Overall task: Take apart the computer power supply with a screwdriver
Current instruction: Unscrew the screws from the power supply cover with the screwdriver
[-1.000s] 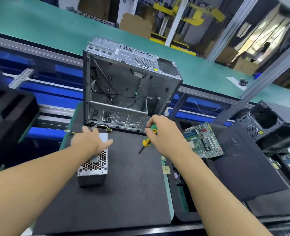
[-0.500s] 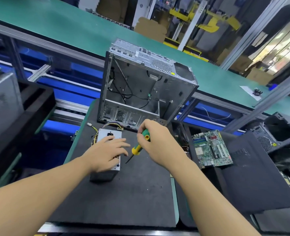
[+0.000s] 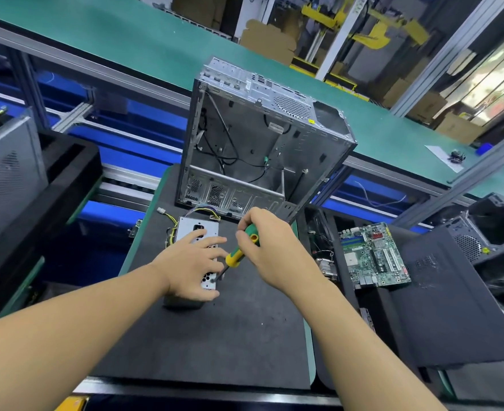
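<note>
The silver power supply stands on the black mat with its perforated face up and yellow wires trailing from its far end. My left hand lies over it, fingers spread across the top and thumb curled round its near edge. My right hand grips a green and yellow screwdriver. Its tip meets the near right corner of the power supply's top face.
An open, emptied computer case stands upright just behind the power supply. A green motherboard lies to the right on a dark panel. More cases sit at the far right and far left. A green conveyor runs behind.
My left hand turned the power supply so its perforated face points up and stayed on it. My right hand brought the screwdriver left and down until its tip reached the near corner.
</note>
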`<action>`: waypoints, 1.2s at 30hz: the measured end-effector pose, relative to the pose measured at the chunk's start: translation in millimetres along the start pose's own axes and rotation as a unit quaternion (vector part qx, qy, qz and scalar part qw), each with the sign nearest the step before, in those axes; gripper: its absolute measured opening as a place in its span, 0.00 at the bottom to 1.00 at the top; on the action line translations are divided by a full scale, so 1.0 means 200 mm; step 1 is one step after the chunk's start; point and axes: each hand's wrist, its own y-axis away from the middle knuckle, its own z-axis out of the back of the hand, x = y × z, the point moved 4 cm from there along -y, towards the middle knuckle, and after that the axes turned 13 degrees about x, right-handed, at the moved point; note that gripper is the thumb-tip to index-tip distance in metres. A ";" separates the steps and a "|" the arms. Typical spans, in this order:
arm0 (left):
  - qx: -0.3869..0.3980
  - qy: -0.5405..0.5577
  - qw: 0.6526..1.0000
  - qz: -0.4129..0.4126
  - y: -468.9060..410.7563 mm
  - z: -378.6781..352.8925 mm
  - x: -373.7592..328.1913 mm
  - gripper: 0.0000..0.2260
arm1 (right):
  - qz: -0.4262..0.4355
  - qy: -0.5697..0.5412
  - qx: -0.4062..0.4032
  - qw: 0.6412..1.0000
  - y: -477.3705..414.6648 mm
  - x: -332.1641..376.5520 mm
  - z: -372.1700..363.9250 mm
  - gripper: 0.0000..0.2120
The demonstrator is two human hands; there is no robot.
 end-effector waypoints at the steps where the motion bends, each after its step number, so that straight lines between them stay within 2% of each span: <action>1: -0.001 0.004 1.000 0.000 0.00 0.00 0.00 0.23 | 0.001 -0.001 0.000 1.000 0.00 0.00 0.00 0.03; 21: -0.026 0.014 0.999 -0.023 -0.01 -0.02 0.02 0.26 | -0.014 0.021 0.006 1.000 0.00 0.01 0.00 0.03; 36: -0.062 0.015 0.997 -0.032 0.00 -0.01 0.01 0.21 | -0.026 0.021 0.016 0.999 0.00 0.05 0.00 0.03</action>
